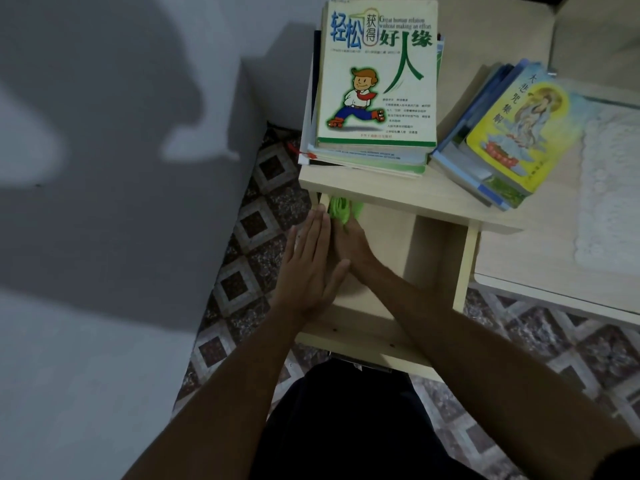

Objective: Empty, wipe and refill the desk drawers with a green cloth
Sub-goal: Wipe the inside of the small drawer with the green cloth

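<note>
The pale wooden desk drawer (pixel 391 258) stands pulled out below the light wooden surface (pixel 450 199) and holds nothing visible but the bright green cloth (pixel 343 211). The cloth lies at the drawer's far left corner, partly under the surface's edge.

Two stacks sit on the surface above, apparently the drawer's contents set aside for wiping: a pile of books topped by a white paperback with a cartoon boy (pixel 377 74), and beside it a fanned pile topped by a yellow-covered book (pixel 516 133).

The right hand (pixel 349 244) reaches diagonally into the drawer. Its fingertips meet the cloth, but whether they curl round it or press it flat cannot be told, as the cloth and the other hand hide them.

The left hand (pixel 308 268) is flat, fingers straight and together, lying along the drawer's left wall. In my judgement it steadies the drawer against the wiping push.

Assessment: emptying is done, wiping is in progress at the back corner, and refilling is outstanding.
</note>
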